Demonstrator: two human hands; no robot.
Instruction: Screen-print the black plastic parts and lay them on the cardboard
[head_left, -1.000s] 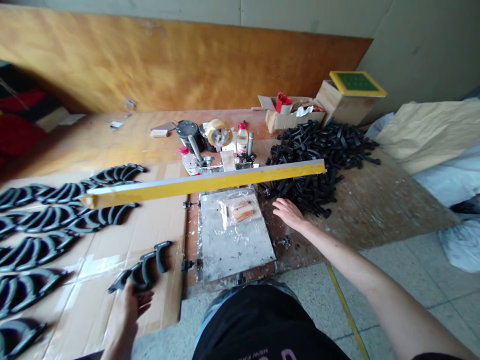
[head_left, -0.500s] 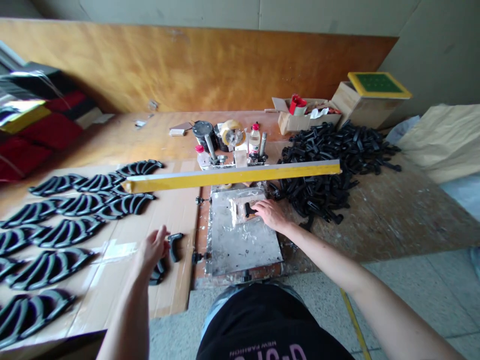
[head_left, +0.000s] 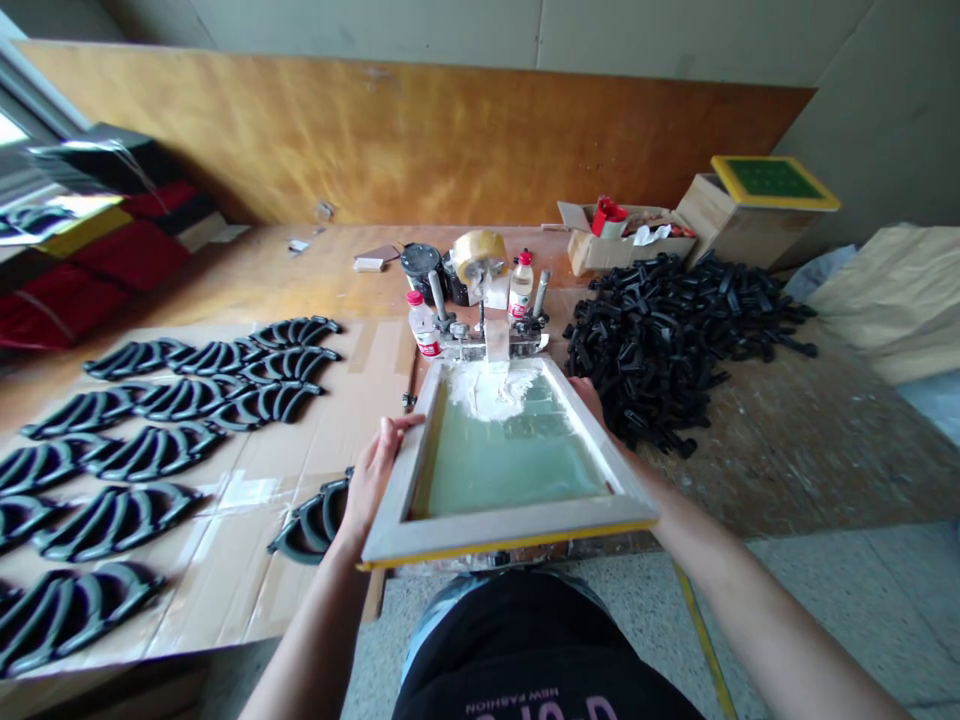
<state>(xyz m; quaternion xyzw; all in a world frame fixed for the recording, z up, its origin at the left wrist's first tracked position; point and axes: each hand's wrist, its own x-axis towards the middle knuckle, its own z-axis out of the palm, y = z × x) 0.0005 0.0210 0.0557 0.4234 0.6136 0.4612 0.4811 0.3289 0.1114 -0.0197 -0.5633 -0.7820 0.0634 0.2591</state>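
Note:
A screen printing frame (head_left: 517, 528) with pale rails and a yellow front edge lies tilted in front of me. White ink (head_left: 491, 392) is spread across the far part of its greenish mesh (head_left: 510, 465). My left hand (head_left: 375, 465) is closed at the left rail, its fingertips on the edge. At the right rail is my right hand (head_left: 589, 398), closed against the side, its fingers partly hidden by the frame. The frame covers the metal plate beneath it. Left of my left wrist, several black curved handles (head_left: 315, 525) lie in a fan on cardboard.
Rows of black handles (head_left: 154, 455) cover the cardboard sheet (head_left: 240, 540) at left. A heap of black handles (head_left: 652, 340) is on the right. Behind the frame stand clamp posts, bottles (head_left: 521, 285), a black tub (head_left: 420, 262) and a tape roll (head_left: 480, 255).
The frame has swung down from its raised, edge-on position over the plate. My right hand has left the black handle on the plate. Both hands are now at the frame's sides.

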